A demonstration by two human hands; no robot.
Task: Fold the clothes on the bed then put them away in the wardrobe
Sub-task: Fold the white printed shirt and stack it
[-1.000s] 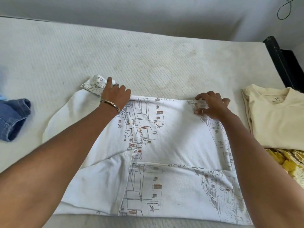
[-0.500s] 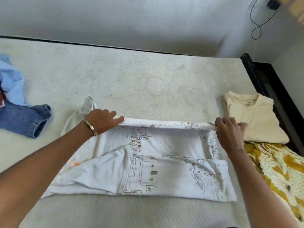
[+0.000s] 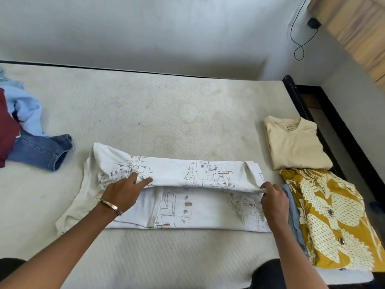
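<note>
**Two hands on white printed shirt, mid-fold, on bed**

Two hands found at the folded-over edge of the white printed shirt (image 3: 187, 174), one at each end. Left hand (image 3: 123, 191), bangle (image 3: 111, 206) at the wrist, seen pinching the fold's left end, index finger stretched along the cloth, thumb laid above it. Right hand (image 3: 274, 198) seen with fingers curled round the fold's right end, cloth pinched at the fingertips. Upper half of the shirt observed doubled toward the person, overlapping the lower half; fold edge lifted slightly off the layer beneath. Left sleeve area noted loose and uneven past the left hand.

Shirt located at the middle of the mattress (image 3: 145, 113), near the person's edge of it.

Found to the right, on the same mattress: cream T-shirt (image 3: 295, 144), folded, collar away from the person; just nearer, mustard patterned garment (image 3: 333, 215), folded, with a light blue folded piece (image 3: 293, 215) against its left side. Right hand noted just beside that blue piece; contact not determinable.

Found to the left, unfolded: denim item (image 3: 41, 153), pale blue garment (image 3: 27, 109), maroon garment (image 3: 7, 126), heaped together, well apart from the shirt.

Black cable (image 3: 300, 46) noted hanging on the wall at upper right.
</note>
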